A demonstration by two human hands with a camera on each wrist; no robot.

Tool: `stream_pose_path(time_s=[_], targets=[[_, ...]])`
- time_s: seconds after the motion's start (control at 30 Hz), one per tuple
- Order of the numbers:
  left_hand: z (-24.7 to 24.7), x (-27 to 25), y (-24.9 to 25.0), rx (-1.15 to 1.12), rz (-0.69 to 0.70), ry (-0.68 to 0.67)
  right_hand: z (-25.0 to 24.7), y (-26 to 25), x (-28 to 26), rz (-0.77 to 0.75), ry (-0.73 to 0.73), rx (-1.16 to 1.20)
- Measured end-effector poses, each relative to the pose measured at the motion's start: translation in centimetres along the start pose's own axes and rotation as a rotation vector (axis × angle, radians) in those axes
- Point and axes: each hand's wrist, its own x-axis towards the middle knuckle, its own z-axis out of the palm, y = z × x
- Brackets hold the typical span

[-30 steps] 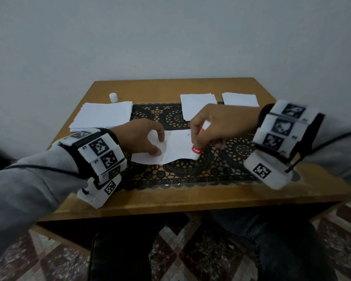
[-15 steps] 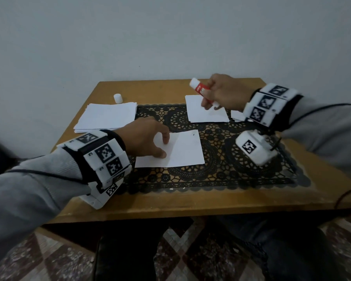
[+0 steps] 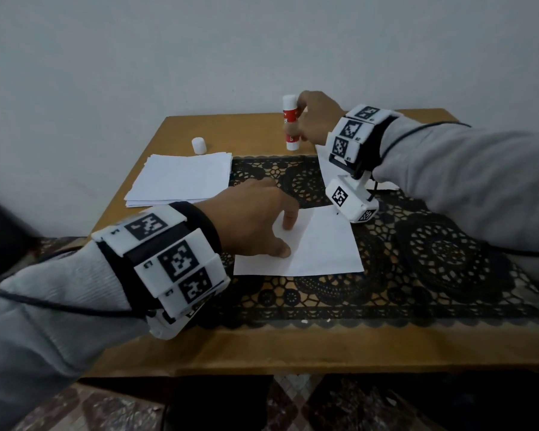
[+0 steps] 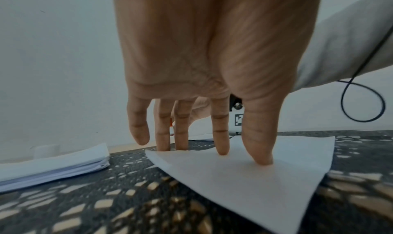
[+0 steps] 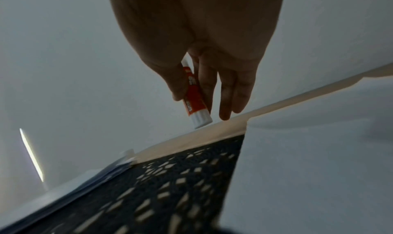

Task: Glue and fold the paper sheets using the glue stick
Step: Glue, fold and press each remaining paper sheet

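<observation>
A white paper sheet (image 3: 321, 247) (image 4: 255, 178) lies flat on the black lace mat (image 3: 417, 259). My left hand (image 3: 255, 222) presses down on its left part with straight fingertips (image 4: 262, 160). My right hand (image 3: 315, 119) (image 5: 202, 89) is at the far side of the table and grips the red and white glue stick (image 3: 291, 126) (image 5: 194, 96) upright, thumb on one side and fingers on the other. The stick's base stands on or just above the wooden table (image 3: 231, 132). Its white cap (image 3: 199, 145) stands apart to the left.
A stack of white sheets (image 3: 181, 178) lies at the back left, partly on the mat. More white paper (image 3: 324, 169) lies under my right wrist. A wall stands just behind the table. Bare wood runs along the near edge (image 3: 324, 346).
My right hand lifted the glue stick off the sheet's right edge, carried it to the far side of the table and turned it upright. The sheet now lies flat; my left hand stayed on it.
</observation>
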Motion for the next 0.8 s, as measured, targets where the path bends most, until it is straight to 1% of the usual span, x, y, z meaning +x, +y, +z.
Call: stream_pose_path(time_s=[0.2,0.43,0.6,0.7,0.8], targets=[[0.1,0.1,-0.2,-0.012,0.018,0.012,0.4,0.0,1.0,0.023,-0.028,-0.029],[0.2,0.0,-0.2,-0.007,0.015,0.019,0.0,0.2,0.8,0.043,-0.052,-0.098],[0.2,-0.2,0.0,-0.002,0.004,0.02,-2.2,0.6,0.3,0.059,-0.063,-0.099],[0.3,-0.4,0.2,0.019,-0.008,0.035,-5.2,1.7,-0.6,0.036,-0.059,-0.21],[0.5,-0.7,0.6,0.051,-0.027,0.058,-8.3,4.4,-2.6,0.021,-0.075,-0.456]])
